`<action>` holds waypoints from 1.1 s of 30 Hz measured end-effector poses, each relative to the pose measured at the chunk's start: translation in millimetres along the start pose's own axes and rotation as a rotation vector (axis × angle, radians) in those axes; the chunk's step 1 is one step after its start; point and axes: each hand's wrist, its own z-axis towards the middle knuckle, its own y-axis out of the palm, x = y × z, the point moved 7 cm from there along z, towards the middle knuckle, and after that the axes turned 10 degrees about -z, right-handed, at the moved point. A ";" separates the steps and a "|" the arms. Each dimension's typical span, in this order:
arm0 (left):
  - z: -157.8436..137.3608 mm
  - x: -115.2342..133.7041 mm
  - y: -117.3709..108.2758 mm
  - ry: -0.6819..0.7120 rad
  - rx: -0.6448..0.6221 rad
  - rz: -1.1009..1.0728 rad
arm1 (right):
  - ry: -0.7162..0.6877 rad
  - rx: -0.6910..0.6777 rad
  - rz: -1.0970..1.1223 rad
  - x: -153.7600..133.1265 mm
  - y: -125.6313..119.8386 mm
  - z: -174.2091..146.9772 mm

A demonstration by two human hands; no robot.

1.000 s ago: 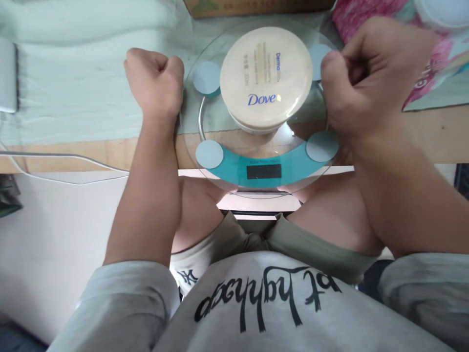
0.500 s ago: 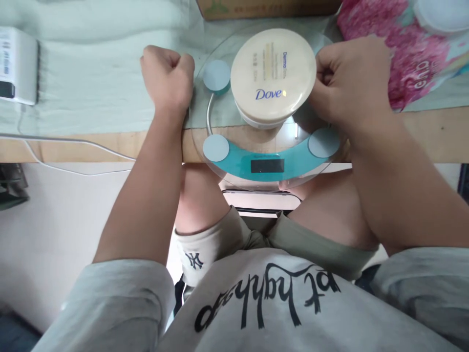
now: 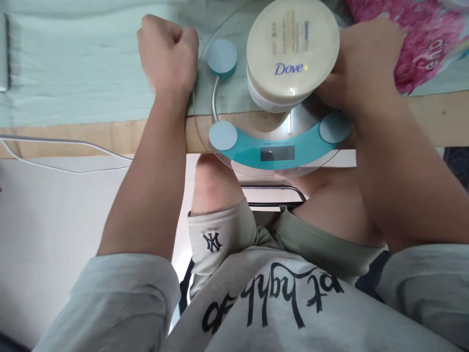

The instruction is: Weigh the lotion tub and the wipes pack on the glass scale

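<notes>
A glass bathroom scale (image 3: 244, 145) with a teal strip and a dark display (image 3: 287, 153) lies at the table's front edge, partly overhanging it. On its glass stands a cream-lidded Dove jar (image 3: 289, 46), upright. My left hand (image 3: 168, 56) is closed in a fist on the cloth, just left of the scale, with nothing seen in it. To the right of the jar, my right hand (image 3: 370, 63) is also curled closed, over the scale's right side. The jar hides its fingertips, so whether it touches the jar is unclear.
A pale green cloth (image 3: 73, 63) covers the wooden table (image 3: 432, 117). A pink patterned package (image 3: 421, 54) lies beyond my right hand. A white cable (image 3: 66, 142) runs along the front edge at left, and a white device edge (image 3: 3, 54) shows far left.
The view has shifted, so the jar and scale appear higher and further right, and the jar's lid looks larger. The jar covers more of my right fingers. My left fist keeps its pose.
</notes>
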 end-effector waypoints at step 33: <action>5.8 -9.0 -3.4 0.054 0.049 -0.098 | -0.056 0.053 0.459 2.1 -20.8 -6.5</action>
